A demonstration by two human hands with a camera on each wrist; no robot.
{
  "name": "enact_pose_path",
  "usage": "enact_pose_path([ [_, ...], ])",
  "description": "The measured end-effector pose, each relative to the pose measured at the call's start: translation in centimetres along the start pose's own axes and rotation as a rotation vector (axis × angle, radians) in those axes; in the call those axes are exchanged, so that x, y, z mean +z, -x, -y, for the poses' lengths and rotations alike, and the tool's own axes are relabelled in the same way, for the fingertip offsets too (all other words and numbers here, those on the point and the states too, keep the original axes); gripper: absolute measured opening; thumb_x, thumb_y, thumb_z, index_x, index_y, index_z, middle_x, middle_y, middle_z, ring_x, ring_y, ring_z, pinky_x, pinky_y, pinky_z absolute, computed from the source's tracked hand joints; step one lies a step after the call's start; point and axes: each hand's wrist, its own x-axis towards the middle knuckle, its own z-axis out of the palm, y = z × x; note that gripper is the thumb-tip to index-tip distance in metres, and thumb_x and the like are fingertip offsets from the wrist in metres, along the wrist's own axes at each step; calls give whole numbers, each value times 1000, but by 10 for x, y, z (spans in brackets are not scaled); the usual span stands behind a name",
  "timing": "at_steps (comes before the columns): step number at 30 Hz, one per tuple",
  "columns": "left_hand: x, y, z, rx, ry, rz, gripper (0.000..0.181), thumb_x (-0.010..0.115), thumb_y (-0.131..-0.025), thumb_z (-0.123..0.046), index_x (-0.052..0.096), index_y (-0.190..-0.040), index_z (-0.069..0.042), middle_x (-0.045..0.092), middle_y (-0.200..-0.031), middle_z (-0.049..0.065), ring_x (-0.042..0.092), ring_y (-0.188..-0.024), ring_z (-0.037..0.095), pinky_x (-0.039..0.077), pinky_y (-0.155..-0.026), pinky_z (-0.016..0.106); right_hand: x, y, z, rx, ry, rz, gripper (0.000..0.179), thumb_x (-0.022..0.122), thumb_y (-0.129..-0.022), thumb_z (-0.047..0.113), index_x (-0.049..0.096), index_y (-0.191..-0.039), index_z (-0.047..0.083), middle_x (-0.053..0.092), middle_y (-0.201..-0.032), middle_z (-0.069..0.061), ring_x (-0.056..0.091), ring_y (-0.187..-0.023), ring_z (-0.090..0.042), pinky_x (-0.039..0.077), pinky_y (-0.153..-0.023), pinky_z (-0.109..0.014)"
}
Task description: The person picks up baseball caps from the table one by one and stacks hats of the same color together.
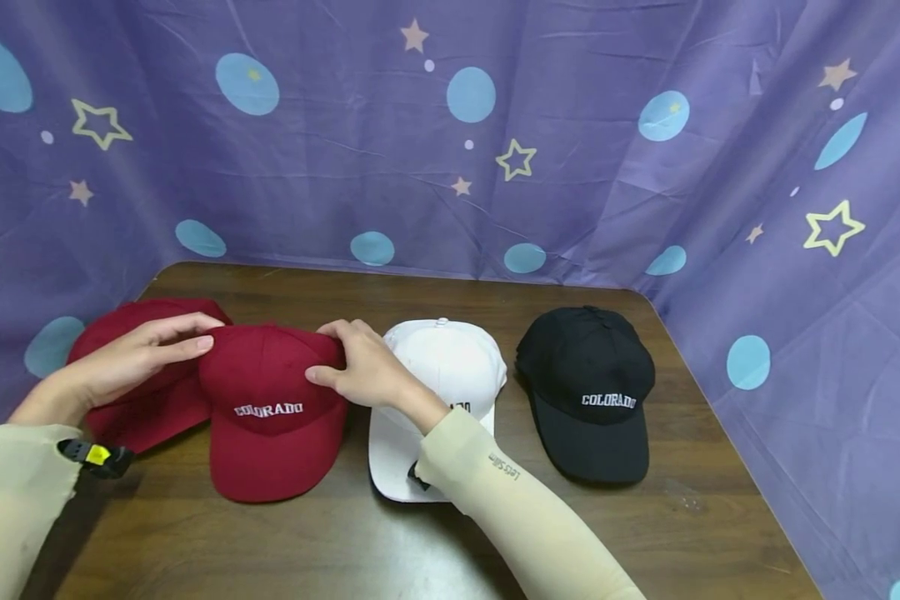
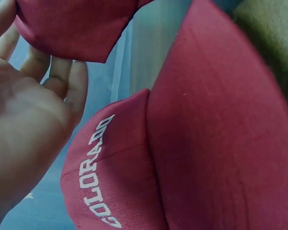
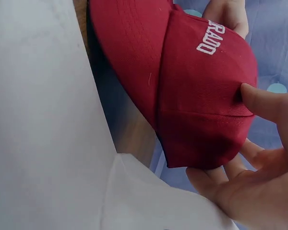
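Both hands hold a red baseball cap (image 1: 273, 371) lettered COLORADO, its brim toward the near side of the table. My left hand (image 1: 131, 358) grips the crown's left side, thumb at its edge and fingers behind. On the other side my right hand (image 1: 367, 371) pinches the crown; in the right wrist view its thumb lies on the front panel and the fingers wrap the back rim. A second red cap (image 1: 157, 425) rests partly behind the left hand and the held cap. Its COLORADO lettering shows in the left wrist view.
Right of the held cap lies a white cap (image 1: 438, 354), partly covered by the right forearm. A black cap (image 1: 585, 367) sits farther right on the brown wooden table (image 1: 690, 500). A purple curtain (image 1: 570, 208) with stars and blue ovals surrounds the table's back and sides.
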Motion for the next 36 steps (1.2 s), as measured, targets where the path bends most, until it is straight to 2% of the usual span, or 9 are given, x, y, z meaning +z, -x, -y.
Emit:
enact_pose_path([
  [5, 3, -5, 5, -42, -106, -72, 31, 52, -113, -16, 59, -142, -6, 69, -121, -1, 65, -111, 8, 52, -91, 21, 4, -2, -1, 19, 3, -24, 53, 77, -99, 31, 59, -145, 12, 63, -130, -4, 56, -116, -12, 47, -98, -21],
  [13, 1, -8, 15, -61, -156, -71, 35, 52, -113, -24, 57, -145, -11, 66, -124, -5, 60, -114, 2, 49, -92, 17, 13, -8, 2, 98, -7, -22, 54, 75, -100, 32, 58, -147, 12, 62, -132, -4, 55, -119, -13, 48, -99, -24],
  [22, 5, -15, 22, -69, -101, -64, 38, 49, -115, -26, 54, -149, -9, 66, -127, -9, 63, -115, 0, 49, -93, 15, 23, -15, 3, 202, -10, -52, 52, 72, -101, 31, 58, -149, 14, 60, -132, -7, 57, -121, -15, 47, -102, -25],
  [25, 6, -16, 25, -63, -82, -64, 39, 48, -115, -25, 53, -149, -7, 67, -127, -10, 63, -115, 0, 49, -93, 15, 26, -17, 3, 225, -7, -66, 53, 71, -102, 31, 57, -150, 15, 59, -134, -8, 59, -121, -17, 48, -103, -26],
  [32, 9, -21, 30, -116, -33, -75, 40, 45, -116, -28, 49, -149, -6, 68, -123, -15, 65, -111, 0, 51, -91, 16, 29, -21, 2, 253, 26, -68, 54, 67, -105, 31, 53, -154, 14, 57, -139, -12, 59, -126, -22, 48, -107, -29],
  [36, 13, -24, 33, -110, -8, -88, 36, 43, -117, -27, 51, -147, -8, 69, -120, -16, 66, -109, 0, 51, -90, 17, 30, -22, 2, 284, 17, -55, 55, 65, -106, 32, 52, -155, 14, 56, -143, -12, 58, -129, -25, 47, -109, -30],
])
